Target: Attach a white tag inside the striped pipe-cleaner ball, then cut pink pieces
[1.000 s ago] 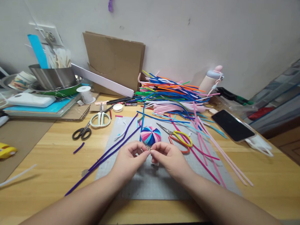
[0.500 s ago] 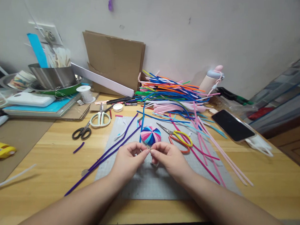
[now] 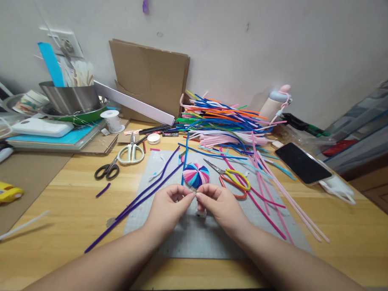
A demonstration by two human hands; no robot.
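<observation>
My left hand [image 3: 173,204] and my right hand [image 3: 217,202] meet over the grey cutting mat [image 3: 174,242], thumbs and fingertips pinched together. Between them sits a tiny, thin piece, too small to name. Just beyond the fingertips is a round ball [image 3: 196,175] striped in pink, blue, purple and white. A small white object [image 3: 201,213] shows partly below my right fingers. Right of the ball lie scissors with yellow and red handles [image 3: 234,181]. Dark purple pipe cleaners [image 3: 137,201] stretch across the mat's left edge.
A heap of coloured pipe cleaners [image 3: 223,121] lies against the wall, beside cardboard sheets [image 3: 148,80]. White-handled scissors [image 3: 131,154], black-handled scissors [image 3: 107,171] and a clear thread spool [image 3: 112,121] are at left. A phone [image 3: 303,163] rests at right; a yellow tool [image 3: 3,194] lies far left.
Both hands stay pinched together in nearly the same place. The whole view has shifted slightly, and the small white object under my right fingers shows more.
</observation>
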